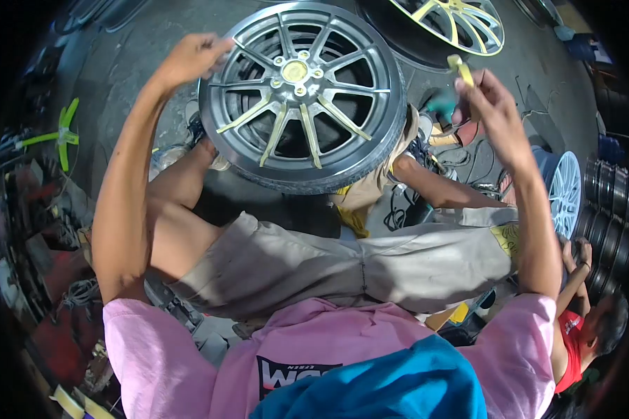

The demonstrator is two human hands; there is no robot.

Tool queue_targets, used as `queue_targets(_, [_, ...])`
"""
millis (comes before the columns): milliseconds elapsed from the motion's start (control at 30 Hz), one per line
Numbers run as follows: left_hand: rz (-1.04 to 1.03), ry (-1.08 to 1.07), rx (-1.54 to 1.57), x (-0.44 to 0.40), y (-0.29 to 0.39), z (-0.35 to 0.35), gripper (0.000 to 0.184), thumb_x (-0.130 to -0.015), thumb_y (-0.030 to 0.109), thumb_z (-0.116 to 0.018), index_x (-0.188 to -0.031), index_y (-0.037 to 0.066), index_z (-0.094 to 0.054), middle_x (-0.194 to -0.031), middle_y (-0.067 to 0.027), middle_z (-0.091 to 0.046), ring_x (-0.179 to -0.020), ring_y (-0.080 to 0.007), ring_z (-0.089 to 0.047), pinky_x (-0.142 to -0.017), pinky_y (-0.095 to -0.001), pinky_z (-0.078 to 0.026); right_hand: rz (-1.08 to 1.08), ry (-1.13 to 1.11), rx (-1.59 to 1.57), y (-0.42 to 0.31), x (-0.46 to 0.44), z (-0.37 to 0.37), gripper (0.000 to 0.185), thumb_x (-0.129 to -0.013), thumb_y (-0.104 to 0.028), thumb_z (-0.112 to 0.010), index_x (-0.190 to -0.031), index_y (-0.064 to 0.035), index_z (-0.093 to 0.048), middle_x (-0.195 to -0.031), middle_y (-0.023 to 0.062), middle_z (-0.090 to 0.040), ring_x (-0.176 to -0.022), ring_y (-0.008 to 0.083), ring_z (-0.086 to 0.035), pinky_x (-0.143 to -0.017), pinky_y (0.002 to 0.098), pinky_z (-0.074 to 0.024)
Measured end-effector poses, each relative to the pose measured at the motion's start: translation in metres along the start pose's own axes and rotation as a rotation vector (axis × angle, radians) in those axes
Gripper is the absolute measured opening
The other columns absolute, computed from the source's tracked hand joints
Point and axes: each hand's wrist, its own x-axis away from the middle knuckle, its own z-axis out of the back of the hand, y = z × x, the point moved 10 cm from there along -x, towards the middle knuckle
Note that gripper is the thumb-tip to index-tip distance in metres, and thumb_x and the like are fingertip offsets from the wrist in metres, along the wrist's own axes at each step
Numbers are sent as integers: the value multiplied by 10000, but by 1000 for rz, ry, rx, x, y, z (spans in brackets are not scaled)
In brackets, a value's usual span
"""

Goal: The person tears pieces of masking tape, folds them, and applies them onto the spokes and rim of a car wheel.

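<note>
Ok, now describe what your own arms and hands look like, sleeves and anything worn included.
The left hand and right hand are both without gloves, and no watch or bracelet shows on either wrist. The left sleeve and right sleeve are plain, loose, short and pink, ending above the elbows.

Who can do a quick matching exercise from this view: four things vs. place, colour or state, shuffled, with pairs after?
1. Nearest wheel
2. Left hand
3. Right hand
4. Cloth

A. Holding yellow tape
B. Blue, over the pink shirt
C. Yellow strips on some spokes
D. At the wheel's edge

Pairs: 1-C, 2-D, 3-A, 4-B
</note>
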Motion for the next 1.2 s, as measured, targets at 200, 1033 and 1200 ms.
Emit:
queue_targets(200, [438,-10,-71,28,-165,-19,684,-944,590,-659,-1112,-72,-667,-964,-164,-701,-771,-223,-691,-687,-354,-575,-33,1,166,62,-130,-5,387,-996,-342,-660,-1123,16,-587,-951,94,-684,-833,174,-698,-781,312,-548])
queue_targets(1033, [255,383,-37,-28,-118,30,761,-906,651,-628,-1139,-71,-688,-1070,-284,-720,-982,-362,-728,-836,-461,-581,-484,-28,102,163,-105,-63,866,-885,-639,-664,-1271,131,-574,-1188,263,-633,-1067,326,-642,-935,455,-528])
queue_targets(1200, [250,488,-44,-83,-95,54,858,-899,679,-620,-1323,-67,-629,-1332,-304,-622,-1277,-362,-593,-1071,-443,-449,-612,-130,-250,191,-37,-117,758,-912,-618,-664,-1195,84,-637,-979,132,-671,-831,206,-625,-770,396,-533])
